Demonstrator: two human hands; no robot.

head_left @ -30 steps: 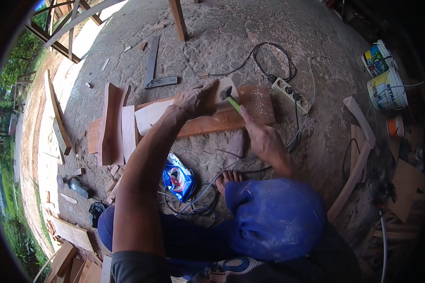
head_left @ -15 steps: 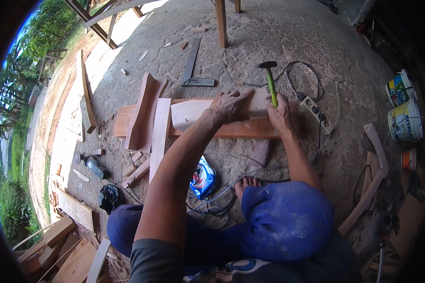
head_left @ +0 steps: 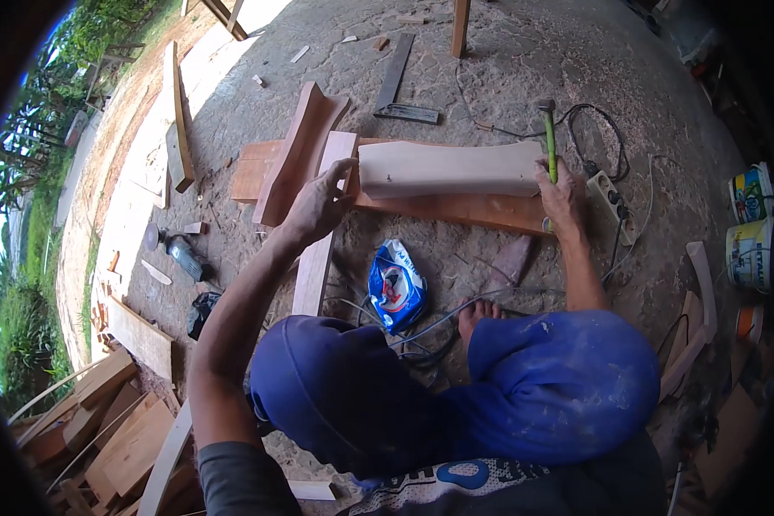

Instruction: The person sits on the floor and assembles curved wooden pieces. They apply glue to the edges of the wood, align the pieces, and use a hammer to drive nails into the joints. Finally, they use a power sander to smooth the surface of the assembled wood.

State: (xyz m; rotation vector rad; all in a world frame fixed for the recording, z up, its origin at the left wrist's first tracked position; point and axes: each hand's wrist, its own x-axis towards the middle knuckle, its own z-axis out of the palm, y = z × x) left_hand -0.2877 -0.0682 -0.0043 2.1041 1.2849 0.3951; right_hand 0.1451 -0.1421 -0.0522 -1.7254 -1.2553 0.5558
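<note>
A pale, shaped wooden board with a curved edge lies on a reddish-brown plank on the floor. Across that plank, at the board's left end, rests a long pale wooden strip. My left hand is closed over this strip, its fingers bent round the right edge. At the board's right end, my right hand grips a hammer by its green handle, the head pointing up and away, and touches the board. Left of the strip leans a reddish, curved wooden piece.
A blue-and-white bag lies near my foot among cables. An angle grinder is at left, above a pile of wood offcuts. A try square lies beyond the plank. At right are a power strip and buckets.
My left hand has moved left off the pale board onto the strip. The right hand still holds the hammer at the board's right end. The whole view has shifted.
</note>
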